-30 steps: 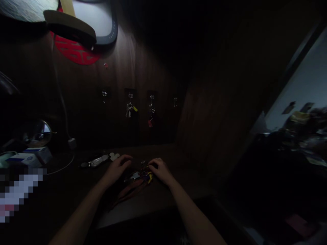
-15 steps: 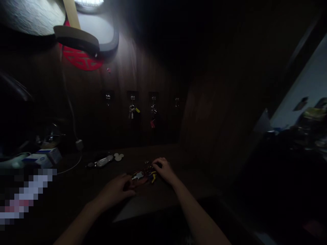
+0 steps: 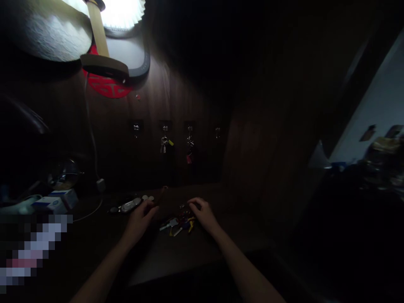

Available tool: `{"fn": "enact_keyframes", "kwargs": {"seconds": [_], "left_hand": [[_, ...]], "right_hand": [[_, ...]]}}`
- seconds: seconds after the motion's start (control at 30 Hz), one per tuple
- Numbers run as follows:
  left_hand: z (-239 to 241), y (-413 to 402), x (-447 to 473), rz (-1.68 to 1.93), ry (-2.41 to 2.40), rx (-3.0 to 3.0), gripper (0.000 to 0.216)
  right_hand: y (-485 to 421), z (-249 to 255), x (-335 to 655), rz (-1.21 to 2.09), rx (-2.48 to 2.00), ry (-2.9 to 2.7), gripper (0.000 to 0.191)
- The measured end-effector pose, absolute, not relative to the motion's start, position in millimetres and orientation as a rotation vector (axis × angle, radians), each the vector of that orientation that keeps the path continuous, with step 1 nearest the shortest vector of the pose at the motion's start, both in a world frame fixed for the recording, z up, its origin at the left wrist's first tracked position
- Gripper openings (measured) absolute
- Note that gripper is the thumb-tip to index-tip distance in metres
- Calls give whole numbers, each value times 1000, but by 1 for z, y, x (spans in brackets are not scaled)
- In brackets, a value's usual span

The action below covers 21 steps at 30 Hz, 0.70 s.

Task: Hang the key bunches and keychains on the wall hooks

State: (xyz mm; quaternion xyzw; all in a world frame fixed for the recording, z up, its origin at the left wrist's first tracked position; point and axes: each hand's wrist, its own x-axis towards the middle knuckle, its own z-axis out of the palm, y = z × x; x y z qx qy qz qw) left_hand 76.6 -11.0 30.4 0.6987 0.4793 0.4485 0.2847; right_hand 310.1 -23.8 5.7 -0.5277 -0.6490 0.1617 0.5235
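Note:
A bunch of keys (image 3: 173,224), with silver blades and some yellow and blue pieces, lies on the dark wooden shelf. At its right edge, my right hand (image 3: 204,215) has its thumb and fingers pinched on the bunch; shadow hides the exact grip. To the left, my left hand (image 3: 141,219) is closed on a thin brown strap (image 3: 162,195) that slants up with a small metal end. Behind that hand lies a silver oblong item (image 3: 130,205) beside a pale, rounded charm (image 3: 147,198).
On the back panel, several hooks (image 3: 136,127) are fixed; keys with a yellow tag (image 3: 171,142) and keys with a red tag (image 3: 189,159) hang there. Small boxes (image 3: 52,205) and a white cable (image 3: 93,143) are at the left. A bright lamp (image 3: 123,14) glows above.
My left hand has moved up and left from the keys, drawing the brown strap with it. The right hand stays at the keys. The view has tilted up slightly.

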Motion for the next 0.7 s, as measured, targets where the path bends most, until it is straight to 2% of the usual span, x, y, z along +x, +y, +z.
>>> {"fn": "enact_keyframes", "kwargs": {"seconds": [0.3, 0.5, 0.7], "left_hand": [[25, -16, 118, 1283, 1227, 1815, 24], [28, -19, 133, 1253, 1187, 1847, 23], [22, -9, 125, 1180, 1168, 1943, 28]], "right_hand": [[-25, 22, 248, 807, -1045, -1281, 30], [-26, 26, 236, 772, -1044, -1028, 26], [-15, 30, 248, 888, -945, -869, 30]]}}
